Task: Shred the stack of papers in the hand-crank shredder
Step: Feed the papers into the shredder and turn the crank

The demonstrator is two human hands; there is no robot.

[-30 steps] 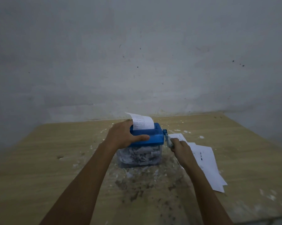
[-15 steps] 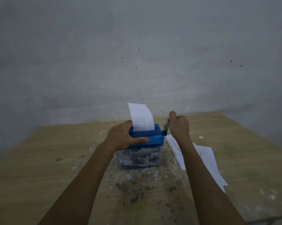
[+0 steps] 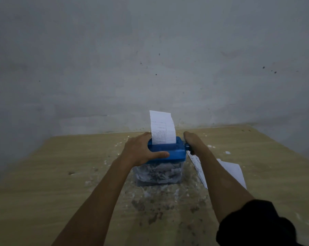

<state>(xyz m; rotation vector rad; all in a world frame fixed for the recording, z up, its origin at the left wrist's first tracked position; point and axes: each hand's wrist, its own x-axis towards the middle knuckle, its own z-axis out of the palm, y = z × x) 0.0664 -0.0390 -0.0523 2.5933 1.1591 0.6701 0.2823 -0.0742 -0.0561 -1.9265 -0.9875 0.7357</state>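
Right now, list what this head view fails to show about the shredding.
- Crank handle: hidden inside the right hand; only a blue stub shows.
- Stack of papers: the right forearm covers much of it, so no sheet count.
- Print on the sheet in the shredder: too small and dim.
- Left hand fingers: behind the shredder.

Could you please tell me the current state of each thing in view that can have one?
Sheet of paper: upright in the shredder's slot, partly fed.
Hand-crank shredder: standing on the table, clear bin full of shreds.
Left hand: grips the blue top.
Right hand: holds the crank.
Stack of papers: lying flat, unshredded.
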